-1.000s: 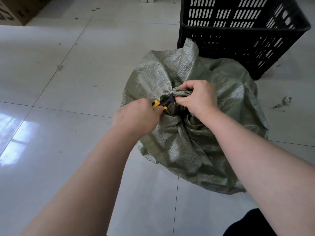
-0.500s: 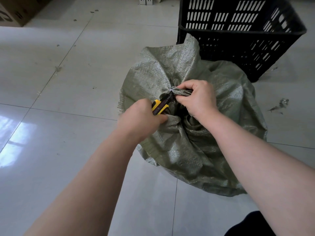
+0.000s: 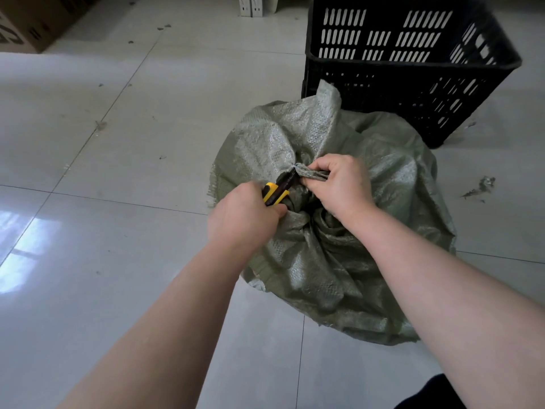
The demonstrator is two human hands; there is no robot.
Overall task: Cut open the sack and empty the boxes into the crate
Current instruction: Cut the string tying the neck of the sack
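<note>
A green woven sack (image 3: 339, 261) stands on the tiled floor, its top bunched and tied. My right hand (image 3: 336, 184) pinches the tied neck of the sack (image 3: 312, 174) and holds it taut. My left hand (image 3: 241, 216) grips a yellow and black utility knife (image 3: 277, 188), whose black front end rests against the neck just left of my right fingers. Behind the sack stands a black slotted plastic crate (image 3: 413, 72). The boxes are hidden inside the sack.
A cardboard box (image 3: 26, 25) sits at the far left corner. Small scraps of debris (image 3: 480, 185) lie on the floor right of the sack. A white object (image 3: 250, 5) stands at the top edge. Glossy floor tiles (image 3: 88, 231) spread to the left.
My left hand has drawn back slightly to the left, so more of the knife's black front shows. My right hand keeps its pinch on the neck. The view has shifted a little.
</note>
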